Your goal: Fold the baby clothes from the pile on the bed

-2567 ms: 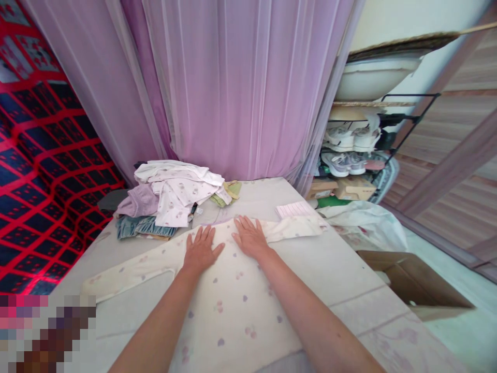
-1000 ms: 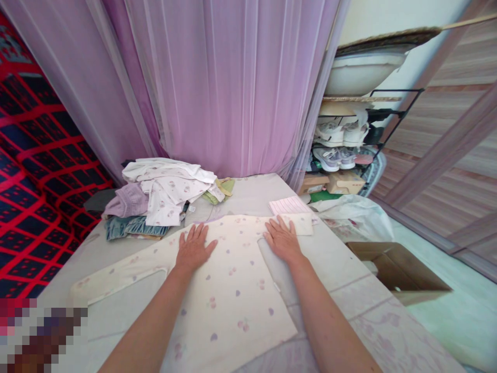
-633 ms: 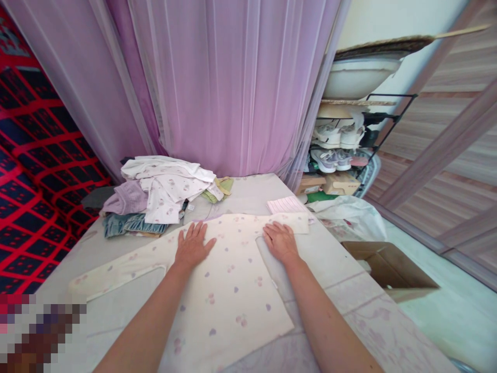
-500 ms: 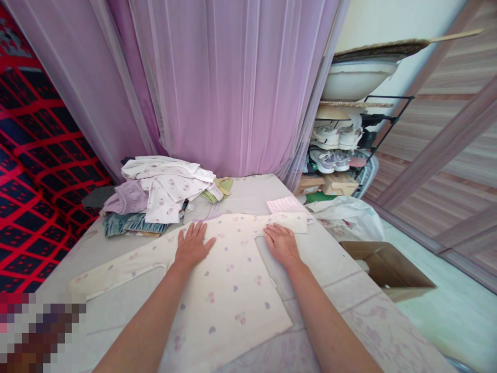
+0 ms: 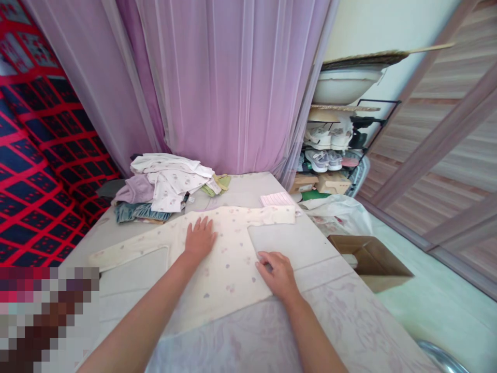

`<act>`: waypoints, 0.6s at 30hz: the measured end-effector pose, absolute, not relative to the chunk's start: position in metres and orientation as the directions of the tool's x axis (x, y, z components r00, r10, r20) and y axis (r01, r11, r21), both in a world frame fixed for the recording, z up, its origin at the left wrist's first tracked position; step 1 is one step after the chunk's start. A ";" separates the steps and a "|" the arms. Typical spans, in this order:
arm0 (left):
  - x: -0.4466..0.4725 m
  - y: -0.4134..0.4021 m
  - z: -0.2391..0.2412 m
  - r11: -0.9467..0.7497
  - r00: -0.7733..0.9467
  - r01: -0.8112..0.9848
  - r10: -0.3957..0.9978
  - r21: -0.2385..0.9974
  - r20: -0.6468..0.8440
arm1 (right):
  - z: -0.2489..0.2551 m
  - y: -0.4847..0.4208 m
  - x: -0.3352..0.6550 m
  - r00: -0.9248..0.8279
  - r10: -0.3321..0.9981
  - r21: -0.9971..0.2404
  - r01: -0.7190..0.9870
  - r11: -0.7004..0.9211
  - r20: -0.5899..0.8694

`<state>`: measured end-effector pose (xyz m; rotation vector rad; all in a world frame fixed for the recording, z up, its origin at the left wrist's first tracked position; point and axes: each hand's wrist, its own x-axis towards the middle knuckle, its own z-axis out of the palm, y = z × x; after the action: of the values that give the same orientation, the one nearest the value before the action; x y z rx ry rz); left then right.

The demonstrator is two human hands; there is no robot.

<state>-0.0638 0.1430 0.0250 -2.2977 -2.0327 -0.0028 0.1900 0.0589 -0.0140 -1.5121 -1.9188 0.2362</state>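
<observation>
A cream long-sleeved top (image 5: 229, 269) with small purple prints lies spread on the pale table cover (image 5: 283, 235), sleeves stretched out left and right. My left hand (image 5: 200, 239) rests flat and open on its chest, fingers pointing away from me. My right hand (image 5: 277, 272) is lower, at the top's right side edge near the hem, with fingers curled and pinching that edge.
A pile of clothes (image 5: 166, 184) sits at the table's far left, a small striped folded piece (image 5: 276, 199) at the far right. Purple curtain (image 5: 233, 88) hangs behind. A plastic bag (image 5: 337, 212), cardboard box (image 5: 373, 256) and shoe rack (image 5: 330, 150) stand right. A red-and-blue patterned cloth (image 5: 34, 171) lies to the left.
My right hand has slid from the right sleeve's armpit down toward me along the side edge and curled its fingers. The left hand stays flat on the chest.
</observation>
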 end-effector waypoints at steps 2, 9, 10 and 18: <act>-0.045 0.107 0.021 -0.217 0.216 0.976 0.975 0.015 0.046 | -0.011 0.059 0.188 -0.111 0.928 -0.515 0.805 0.293 0.354; -0.008 0.025 -0.007 -0.361 0.359 0.919 0.932 0.155 0.041 | -0.010 0.063 0.189 -0.124 0.943 -0.529 0.801 0.279 0.309; -0.008 0.025 -0.007 -0.357 0.356 0.920 0.934 0.159 0.036 | -0.010 0.062 0.189 -0.125 0.944 -0.523 0.806 0.277 0.307; -0.007 0.026 0.006 -0.352 0.344 0.919 0.936 0.177 0.073 | -0.014 0.064 0.192 -0.143 0.937 -0.482 0.827 0.289 0.318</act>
<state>-0.0066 0.0256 0.0063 -2.6597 -1.8427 -0.2626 0.1916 0.0641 -0.0137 -1.5718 -2.0029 0.2560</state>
